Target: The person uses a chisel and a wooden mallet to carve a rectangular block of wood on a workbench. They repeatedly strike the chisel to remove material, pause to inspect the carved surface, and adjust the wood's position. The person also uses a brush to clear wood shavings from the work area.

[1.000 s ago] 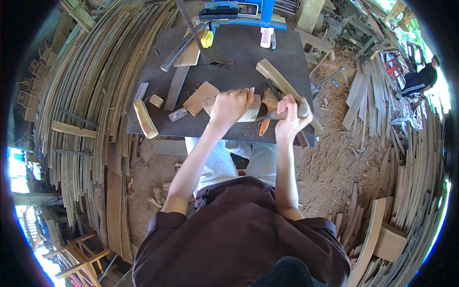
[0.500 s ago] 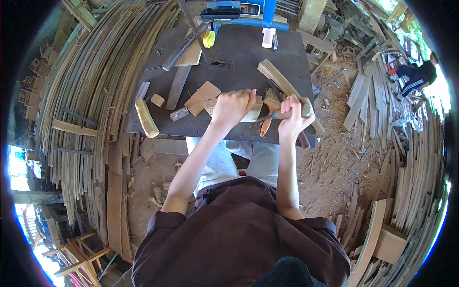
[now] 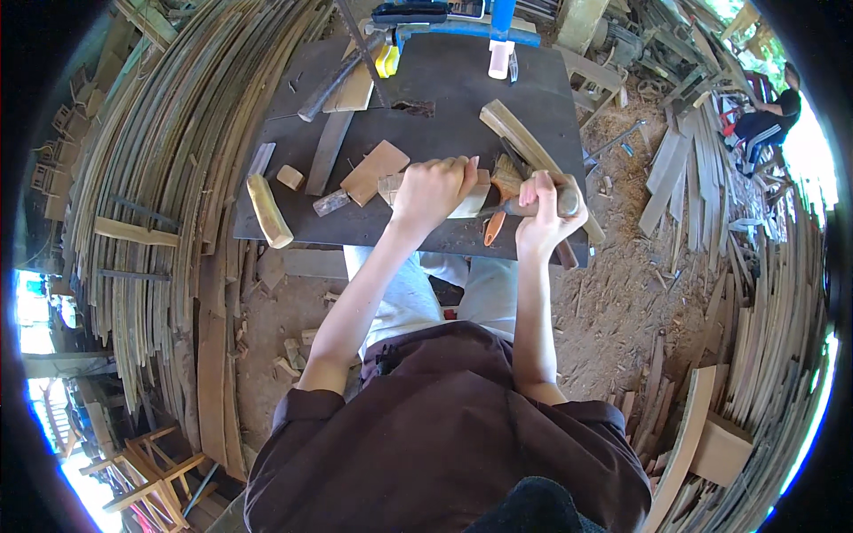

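My left hand (image 3: 433, 193) is closed over a pale wooden block (image 3: 474, 197), pressing it down near the front of the dark work table (image 3: 462, 111). In my right hand (image 3: 544, 222) is a chisel (image 3: 568, 199), gripped by its wooden handle. Its blade points left and meets the block's right end; whether the tip is cutting in is too small to tell. A brush (image 3: 494, 227) with an orange handle lies between and behind my hands, partly hidden. Close to the block's left side sits a flat brown wood piece (image 3: 377, 172).
A long wooden bar (image 3: 515, 133) lies behind my right hand. At the left are a rounded wood piece (image 3: 268, 211), a small block (image 3: 290, 177) and a hammer (image 3: 342, 82). Blue clamp-like metal (image 3: 502, 22) stands at the back. Stacked planks (image 3: 169, 160) flank me; a person (image 3: 769, 120) sits far right.
My right hand and the chisel have shifted slightly, with the blade still at the block's right end. My left hand keeps its hold. The person far right has straightened up from a bent posture.
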Action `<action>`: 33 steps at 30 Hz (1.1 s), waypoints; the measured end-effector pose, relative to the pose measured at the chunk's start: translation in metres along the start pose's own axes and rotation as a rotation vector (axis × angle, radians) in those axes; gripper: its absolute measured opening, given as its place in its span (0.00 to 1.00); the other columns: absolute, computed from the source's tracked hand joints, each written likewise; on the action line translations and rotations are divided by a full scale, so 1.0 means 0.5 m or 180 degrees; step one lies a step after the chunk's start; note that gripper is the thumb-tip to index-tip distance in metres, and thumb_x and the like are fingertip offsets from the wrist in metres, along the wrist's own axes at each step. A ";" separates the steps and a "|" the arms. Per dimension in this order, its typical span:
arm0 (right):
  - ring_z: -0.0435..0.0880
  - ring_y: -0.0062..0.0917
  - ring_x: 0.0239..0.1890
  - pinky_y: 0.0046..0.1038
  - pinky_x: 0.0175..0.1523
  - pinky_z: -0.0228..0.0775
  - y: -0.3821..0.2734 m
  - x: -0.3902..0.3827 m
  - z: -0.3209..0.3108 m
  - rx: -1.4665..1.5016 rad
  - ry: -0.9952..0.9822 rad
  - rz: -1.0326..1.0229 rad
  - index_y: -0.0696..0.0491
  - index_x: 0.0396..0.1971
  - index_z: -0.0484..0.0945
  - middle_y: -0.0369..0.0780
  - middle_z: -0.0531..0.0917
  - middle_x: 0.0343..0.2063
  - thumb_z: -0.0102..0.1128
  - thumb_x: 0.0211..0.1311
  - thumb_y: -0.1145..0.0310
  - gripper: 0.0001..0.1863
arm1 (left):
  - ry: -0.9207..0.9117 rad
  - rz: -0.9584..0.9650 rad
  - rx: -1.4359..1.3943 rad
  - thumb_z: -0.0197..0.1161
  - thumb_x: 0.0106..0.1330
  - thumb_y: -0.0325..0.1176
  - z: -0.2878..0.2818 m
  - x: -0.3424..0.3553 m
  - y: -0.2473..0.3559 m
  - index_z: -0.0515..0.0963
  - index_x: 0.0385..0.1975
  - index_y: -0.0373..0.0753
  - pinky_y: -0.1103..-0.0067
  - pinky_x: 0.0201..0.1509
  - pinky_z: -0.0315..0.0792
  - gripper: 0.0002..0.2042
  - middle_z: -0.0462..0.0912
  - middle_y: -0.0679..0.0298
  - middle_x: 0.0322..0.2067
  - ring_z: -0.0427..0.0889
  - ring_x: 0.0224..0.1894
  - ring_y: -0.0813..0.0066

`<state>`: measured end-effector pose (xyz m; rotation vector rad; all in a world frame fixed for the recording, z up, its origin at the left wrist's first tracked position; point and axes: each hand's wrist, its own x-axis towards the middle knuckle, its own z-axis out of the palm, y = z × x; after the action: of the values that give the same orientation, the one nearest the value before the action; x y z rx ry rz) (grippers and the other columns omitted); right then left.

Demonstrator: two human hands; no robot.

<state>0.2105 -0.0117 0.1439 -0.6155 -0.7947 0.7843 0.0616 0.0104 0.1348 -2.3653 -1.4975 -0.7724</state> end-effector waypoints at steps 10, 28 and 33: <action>0.68 0.18 0.14 0.21 0.19 0.58 0.011 0.006 -0.019 0.0260 -0.0117 0.0146 0.61 0.20 0.72 0.38 0.73 0.16 0.59 0.53 0.81 0.06 | 0.0117 0.0029 -0.0072 0.53 0.66 0.38 0.009 -0.003 -0.006 0.74 0.19 0.40 0.75 0.19 0.72 0.14 0.78 0.64 0.16 0.79 0.17 0.68; 0.66 0.18 0.12 0.21 0.18 0.56 -0.001 0.016 -0.059 0.0536 -0.0925 0.0364 0.64 0.21 0.74 0.37 0.71 0.12 0.57 0.52 0.81 0.04 | 0.0142 0.0454 -0.0465 0.53 0.67 0.40 0.005 -0.002 -0.030 0.78 0.20 0.40 0.76 0.22 0.73 0.15 0.80 0.64 0.18 0.80 0.20 0.70; 0.66 0.19 0.11 0.28 0.32 0.65 -0.023 0.012 -0.061 0.0670 -0.1096 -0.0180 0.61 0.18 0.72 0.36 0.70 0.10 0.59 0.54 0.77 0.08 | -0.0349 0.0545 -0.0778 0.54 0.67 0.37 -0.014 0.008 -0.037 0.80 0.27 0.35 0.75 0.28 0.76 0.13 0.83 0.60 0.26 0.83 0.26 0.67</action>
<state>0.2420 -0.0192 0.1374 -0.2703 -1.0227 0.9217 0.0442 0.0184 0.1415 -2.7138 -1.2802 -0.8377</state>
